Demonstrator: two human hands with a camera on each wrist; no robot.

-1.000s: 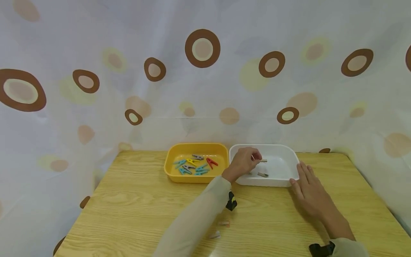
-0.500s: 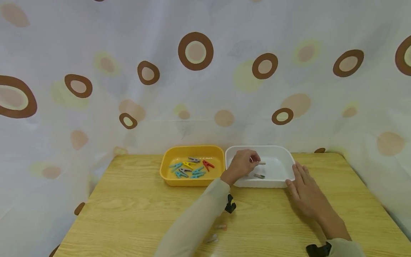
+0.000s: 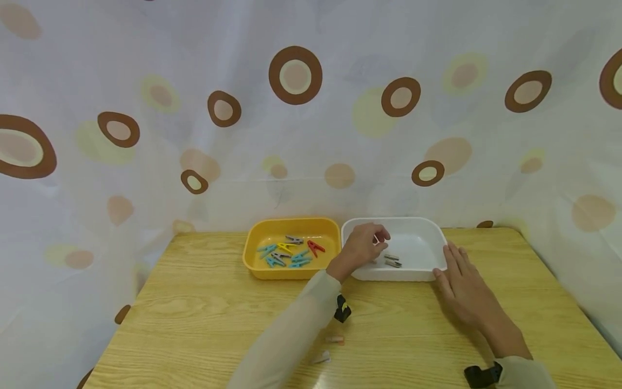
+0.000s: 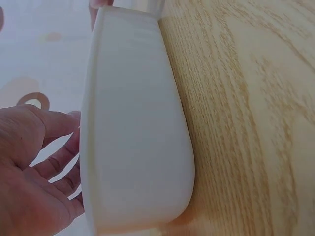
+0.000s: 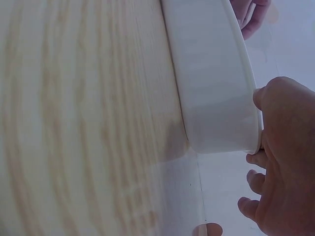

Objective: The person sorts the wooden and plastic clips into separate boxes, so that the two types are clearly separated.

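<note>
My left hand point(image 3: 360, 246) hovers over the left half of the white tray point(image 3: 421, 276), thumb and fingertips apart with nothing seen between them. Just right of its fingers, two small wooden clothespins point(image 3: 393, 263) lie side by side on the tray floor; a bit of another shows under the hand. My right hand point(image 3: 466, 286) rests its straight fingers along the tray's right end, thumb at the near corner. In the left wrist view the tray wall point(image 4: 138, 118) hides the fingertips of the left hand point(image 4: 34, 167). The right wrist view shows the right hand point(image 5: 288, 157) touching the rim.
Left of the white tray stands a yellow tray point(image 3: 291, 274) with several plastic clothespins, blue, grey, yellow and red point(image 3: 316, 248). Two small pale pieces, one orange-tinted point(image 3: 334, 340) and one whitish point(image 3: 321, 357), lie on the wooden table point(image 3: 194, 324). A patterned curtain point(image 3: 311, 135) hangs behind.
My left hand has let go of a wooden clothespin, which now lies beside the other in the white tray, and has drawn back slightly left. My right hand stays on the tray end.
</note>
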